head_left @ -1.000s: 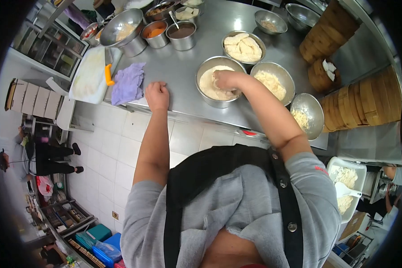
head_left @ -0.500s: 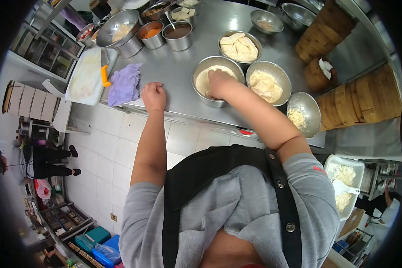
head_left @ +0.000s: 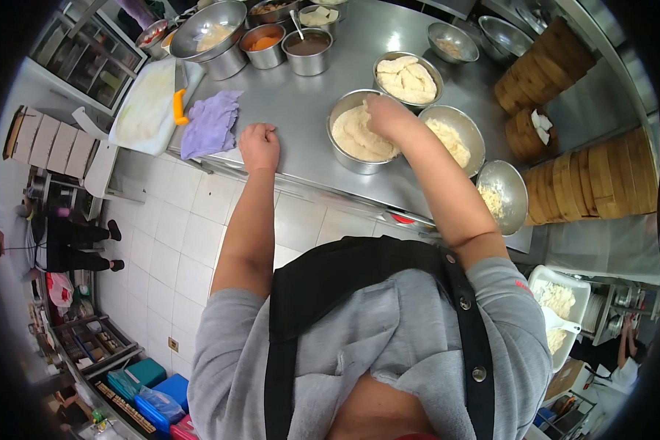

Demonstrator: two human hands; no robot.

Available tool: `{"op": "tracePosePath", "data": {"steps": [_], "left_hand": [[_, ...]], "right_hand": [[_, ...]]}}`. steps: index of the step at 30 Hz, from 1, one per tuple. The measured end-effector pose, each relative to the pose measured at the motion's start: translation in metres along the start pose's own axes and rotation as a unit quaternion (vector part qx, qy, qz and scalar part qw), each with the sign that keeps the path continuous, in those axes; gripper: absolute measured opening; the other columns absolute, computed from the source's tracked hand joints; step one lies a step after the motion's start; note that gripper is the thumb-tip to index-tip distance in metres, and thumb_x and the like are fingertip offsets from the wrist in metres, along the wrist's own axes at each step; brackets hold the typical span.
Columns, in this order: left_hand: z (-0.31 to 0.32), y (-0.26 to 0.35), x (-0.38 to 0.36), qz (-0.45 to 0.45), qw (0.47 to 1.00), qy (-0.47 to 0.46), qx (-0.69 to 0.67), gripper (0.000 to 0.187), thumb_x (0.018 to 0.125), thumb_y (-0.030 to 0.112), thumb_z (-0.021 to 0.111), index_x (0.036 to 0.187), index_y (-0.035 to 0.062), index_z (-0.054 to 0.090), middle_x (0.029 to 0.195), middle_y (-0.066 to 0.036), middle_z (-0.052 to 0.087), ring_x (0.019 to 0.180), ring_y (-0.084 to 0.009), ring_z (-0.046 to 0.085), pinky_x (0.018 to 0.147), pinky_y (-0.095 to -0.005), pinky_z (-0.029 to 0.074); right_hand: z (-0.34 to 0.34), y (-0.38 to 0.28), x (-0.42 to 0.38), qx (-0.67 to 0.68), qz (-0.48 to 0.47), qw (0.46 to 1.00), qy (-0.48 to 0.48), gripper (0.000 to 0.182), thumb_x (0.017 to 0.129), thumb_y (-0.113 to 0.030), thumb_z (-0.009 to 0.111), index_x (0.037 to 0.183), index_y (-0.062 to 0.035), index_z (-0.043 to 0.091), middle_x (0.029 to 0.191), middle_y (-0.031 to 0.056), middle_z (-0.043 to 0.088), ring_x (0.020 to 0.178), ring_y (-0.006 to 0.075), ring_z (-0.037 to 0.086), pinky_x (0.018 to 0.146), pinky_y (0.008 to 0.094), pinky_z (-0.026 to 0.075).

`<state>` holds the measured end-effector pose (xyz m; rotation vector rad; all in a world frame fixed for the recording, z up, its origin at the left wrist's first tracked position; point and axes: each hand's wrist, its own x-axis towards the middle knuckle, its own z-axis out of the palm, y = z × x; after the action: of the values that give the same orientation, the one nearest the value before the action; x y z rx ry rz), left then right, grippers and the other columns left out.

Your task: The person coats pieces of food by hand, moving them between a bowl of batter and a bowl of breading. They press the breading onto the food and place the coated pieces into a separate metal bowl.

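Note:
My right hand (head_left: 389,119) is over the far right side of a metal bowl of pale breadcrumb-like crumbs (head_left: 356,132). Its fingers are curled at the crumbs near the rim; what they hold, if anything, is hidden. My left hand (head_left: 259,147) rests closed on the counter's front edge, with nothing seen in it. Beside it lies a crumpled purple cloth (head_left: 210,125). Behind the crumb bowl stands a bowl of pale coated pieces (head_left: 405,79). To the right is a bowl of pale, flaky-looking food (head_left: 449,141), partly covered by my forearm.
A knife with an orange handle (head_left: 180,108) lies on a white cutting board (head_left: 143,110). Metal pots (head_left: 308,59) stand at the back left. Bamboo steamers (head_left: 594,183) line the right side. A tilted metal bowl (head_left: 507,191) sits near the front edge. A person (head_left: 73,238) stands far left.
My right hand has risen from low in the crumb bowl toward its far right rim, and the crumbs are heaped differently. The whole view has shifted slightly. My left hand stays on the counter edge.

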<state>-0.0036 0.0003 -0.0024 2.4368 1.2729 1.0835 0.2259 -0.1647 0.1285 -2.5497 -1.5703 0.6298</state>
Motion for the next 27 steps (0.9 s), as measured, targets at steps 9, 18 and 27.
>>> {"op": "tracePosePath", "data": {"steps": [9,18,27], "left_hand": [[-0.002,0.003,0.0,-0.012,1.0,-0.009,0.019,0.011,0.079,0.009,0.058,0.08,0.0137,0.067,0.091,-0.005,0.062,0.092,-0.0282,0.055,0.085,-0.0405,0.043],[0.001,0.0,-0.001,-0.006,1.0,-0.009,0.008,0.011,0.079,0.009,0.057,0.081,0.0134,0.067,0.093,-0.005,0.062,0.094,-0.028,0.055,0.087,-0.0411,0.042],[-0.002,0.004,-0.001,-0.006,1.0,-0.003,0.016,0.009,0.079,0.01,0.059,0.08,0.0139,0.067,0.092,-0.005,0.061,0.094,-0.0282,0.055,0.086,-0.0412,0.042]], "right_hand": [[0.013,0.0,0.008,0.023,-0.048,0.994,-0.092,0.048,0.084,-0.017,0.05,0.13,-0.0038,0.049,0.123,0.0222,0.058,0.112,0.0353,0.057,0.094,0.0403,0.045],[-0.004,-0.011,0.016,0.05,-0.034,0.986,-0.156,0.054,0.083,-0.015,0.046,0.137,-0.0096,0.045,0.127,0.0204,0.056,0.111,0.0349,0.058,0.095,0.0403,0.046],[0.014,0.0,0.019,-0.006,-0.06,0.993,-0.102,0.049,0.082,-0.018,0.055,0.128,-0.0044,0.046,0.121,0.0218,0.058,0.113,0.0362,0.056,0.095,0.0421,0.045]]}}
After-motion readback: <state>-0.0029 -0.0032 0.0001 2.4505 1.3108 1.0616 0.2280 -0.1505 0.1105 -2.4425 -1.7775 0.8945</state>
